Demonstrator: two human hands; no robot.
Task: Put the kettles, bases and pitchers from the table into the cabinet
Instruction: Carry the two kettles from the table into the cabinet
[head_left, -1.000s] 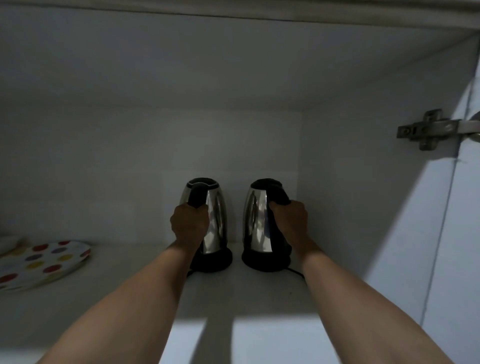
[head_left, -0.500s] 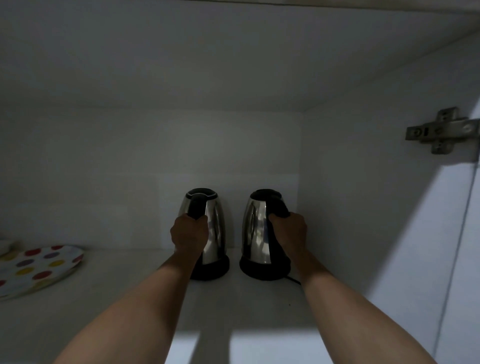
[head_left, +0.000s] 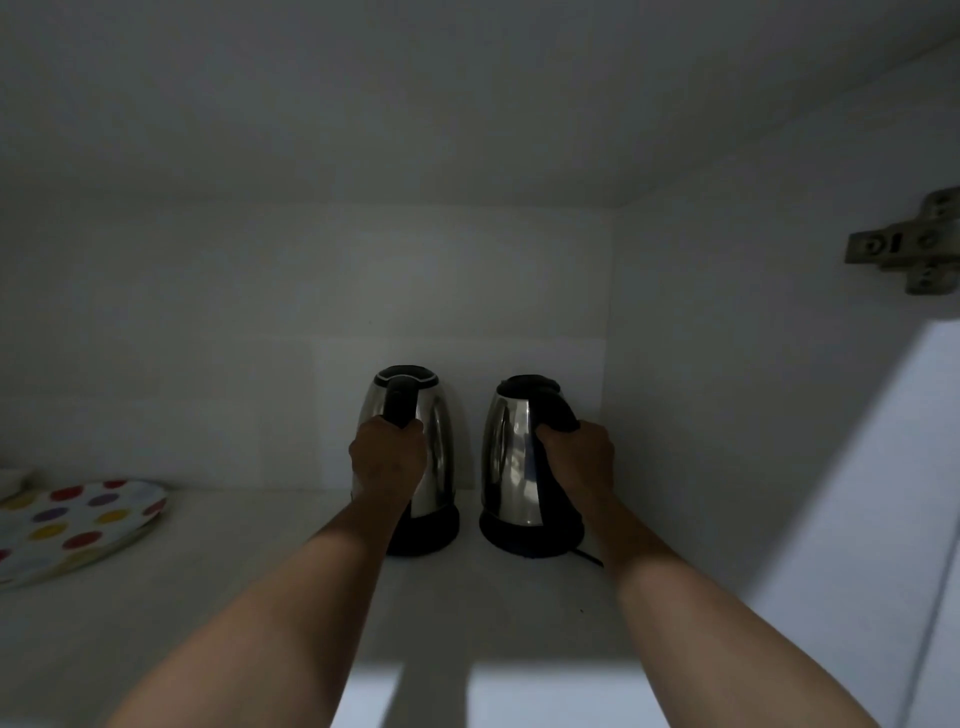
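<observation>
Two electric kettles are seen standing upright, side by side and slightly apart, deep inside a dim white cabinet (head_left: 727, 364), near its back wall and toward the right side panel. The left kettle (head_left: 436, 447) is shaped like a rounded cone of polished steel, capped with a black lid rim, and its black handle is turned toward the camera. It is seated on a round black base (head_left: 431, 535) that rests on the shelf (head_left: 260, 597). The left hand (head_left: 387, 465) is wrapped shut around the lower part of that handle, fingers curled over the grip.

The right kettle (head_left: 506, 457) is of the same mirrored steel, with pale reflections caught on its flank and a black lid on top; its black handle is angled to the right. It is set on a second black base (head_left: 519, 538), from which a dark cord (head_left: 589, 557) is trailed across the shelf toward the front right. The right hand (head_left: 576, 462) is closed tightly on this handle, knuckles facing the camera.

Both bare forearms are stretched in from the bottom edge of the frame, and a band of daylight is thrown across the front of the shelf between them. At far left, a white plate (head_left: 72, 525) with coloured dots is laid on the same shelf, well apart from the kettles. A metal hinge (head_left: 909, 244) is fixed high on the right side panel.
</observation>
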